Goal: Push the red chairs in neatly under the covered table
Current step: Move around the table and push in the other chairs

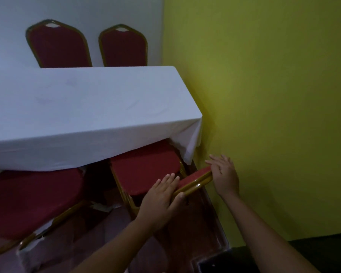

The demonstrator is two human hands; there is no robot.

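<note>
A table (83, 103) draped in smooth white cloth (47, 150) stands against the yellow-green wall (274, 95). By its near right corner, a padded red chair (146, 170) with a rounded seat and gold metal frame sits partly under the hanging cloth. The left hand (161, 196) clasps its backrest top (195, 180), fingers together over the rail, thumb beneath; the right hand (223, 174) rests flat at the rail's right end, fingers slightly apart. A second chair (34, 203) stands at the near edge, two more (59, 46) along the far edge.

Dim, soft indoor light, murky shadow beneath, wide-angle bending at edges
</note>
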